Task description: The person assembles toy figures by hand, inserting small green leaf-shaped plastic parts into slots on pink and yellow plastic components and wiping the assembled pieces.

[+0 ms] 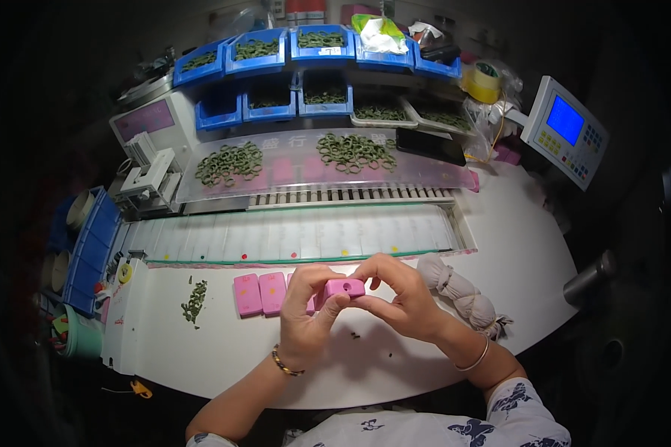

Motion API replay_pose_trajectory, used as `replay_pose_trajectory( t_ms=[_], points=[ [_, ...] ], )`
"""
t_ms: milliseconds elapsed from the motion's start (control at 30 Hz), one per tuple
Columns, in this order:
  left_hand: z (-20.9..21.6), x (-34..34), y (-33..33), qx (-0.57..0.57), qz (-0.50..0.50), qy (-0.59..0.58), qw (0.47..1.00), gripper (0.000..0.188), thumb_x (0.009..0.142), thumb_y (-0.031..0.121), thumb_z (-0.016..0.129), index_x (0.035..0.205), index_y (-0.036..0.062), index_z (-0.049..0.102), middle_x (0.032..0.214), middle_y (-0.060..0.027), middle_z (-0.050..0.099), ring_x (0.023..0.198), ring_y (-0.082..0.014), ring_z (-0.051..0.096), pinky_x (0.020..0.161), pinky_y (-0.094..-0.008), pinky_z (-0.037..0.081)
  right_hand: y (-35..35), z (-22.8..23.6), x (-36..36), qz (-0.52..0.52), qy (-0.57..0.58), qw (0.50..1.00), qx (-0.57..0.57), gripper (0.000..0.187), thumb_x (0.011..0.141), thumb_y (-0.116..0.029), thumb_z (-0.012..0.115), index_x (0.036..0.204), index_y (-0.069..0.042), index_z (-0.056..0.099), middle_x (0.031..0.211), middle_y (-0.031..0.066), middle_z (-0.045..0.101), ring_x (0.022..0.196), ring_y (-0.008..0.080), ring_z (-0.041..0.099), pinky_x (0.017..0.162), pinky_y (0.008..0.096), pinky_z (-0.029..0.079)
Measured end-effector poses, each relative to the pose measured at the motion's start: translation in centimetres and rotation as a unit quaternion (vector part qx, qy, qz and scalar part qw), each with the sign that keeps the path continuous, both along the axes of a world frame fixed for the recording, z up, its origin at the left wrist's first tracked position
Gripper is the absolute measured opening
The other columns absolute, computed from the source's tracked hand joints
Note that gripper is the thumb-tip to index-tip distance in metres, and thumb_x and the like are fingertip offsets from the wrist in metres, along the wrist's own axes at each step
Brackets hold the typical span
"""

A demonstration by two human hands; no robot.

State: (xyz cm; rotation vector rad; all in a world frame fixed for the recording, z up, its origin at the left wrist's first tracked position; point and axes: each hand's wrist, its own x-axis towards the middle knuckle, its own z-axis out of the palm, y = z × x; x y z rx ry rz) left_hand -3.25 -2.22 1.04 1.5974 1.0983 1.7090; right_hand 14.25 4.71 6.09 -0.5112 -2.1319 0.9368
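A small pink rubber mould [337,286] with a round hole in the end facing me is held up over the white worktop. My left hand [304,304] is closed around its left side, thumb along the lower edge. From the right, my right hand [406,302] pinches the same mould with bent index finger and thumb. Two more pink moulds [247,296] lie side by side left of my hands, with another partly hidden behind my left hand. Small dark green bits [356,335] lie on the worktop below my wrists.
A pile of green scraps [194,303] lies at left. Grey gloves [458,293] rest right of my hand. Behind are a row of white plates [276,235], a clear sheet [283,167] with green rings, blue bins [322,48] and a control panel [566,130].
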Motion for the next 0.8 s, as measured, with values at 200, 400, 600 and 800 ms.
replay_pose_trajectory(
  t_ms=[200, 400, 600, 800],
  points=[
    [1.7, -4.7, -0.3, -0.177, -0.258, -0.191, 0.930, 0.034, 0.083, 0.001, 0.073, 0.113, 0.0013, 0.056, 0.111, -0.0064, 0.059, 0.107, -0.0155, 0.058, 0.092, -0.0324, 0.050, 1.5, -0.2, 0.2, 0.092, -0.017, 0.995, -0.030, 0.022, 0.082, -0.012, 0.074, 0.101, -0.005, 0.066, 0.095, 0.0045, 0.065, 0.086, 0.0137, 0.059, 0.070, 0.0257, 0.044],
    [2.8, -7.5, 0.1, -0.263, -0.283, -0.152, 0.910, 0.042, 0.079, 0.003, 0.078, 0.116, 0.0002, 0.058, 0.108, -0.0068, 0.063, 0.102, -0.0151, 0.061, 0.087, -0.0306, 0.053, 2.0, -0.8, -2.7, 0.110, 0.038, 0.956, -0.269, 0.037, 0.084, -0.013, 0.074, 0.117, -0.004, 0.063, 0.107, 0.0035, 0.064, 0.093, 0.0112, 0.058, 0.076, 0.0258, 0.046],
    [-1.6, -16.7, 4.1, -0.237, 0.268, 0.171, 0.918, 0.036, 0.069, 0.013, 0.082, 0.097, 0.0002, 0.063, 0.097, -0.0092, 0.066, 0.078, -0.0172, 0.066, 0.070, -0.0302, 0.054, 3.3, -5.5, -4.9, 0.033, -0.157, 0.985, 0.056, 0.085, 0.077, -0.027, 0.080, 0.145, -0.003, 0.034, 0.133, 0.0216, 0.048, 0.118, 0.0369, 0.049, 0.102, 0.0448, 0.041],
    [-2.7, -21.4, 6.1, -0.197, 0.406, 0.312, 0.836, 0.037, 0.067, 0.028, 0.082, 0.091, 0.0033, 0.067, 0.098, -0.0131, 0.065, 0.093, -0.0307, 0.062, 0.085, -0.0395, 0.049, 1.1, -6.2, -6.9, 0.051, -0.198, 0.971, 0.121, 0.087, 0.072, -0.026, 0.081, 0.141, 0.004, 0.037, 0.132, 0.0230, 0.048, 0.120, 0.0402, 0.046, 0.103, 0.0457, 0.039]
  ],
)
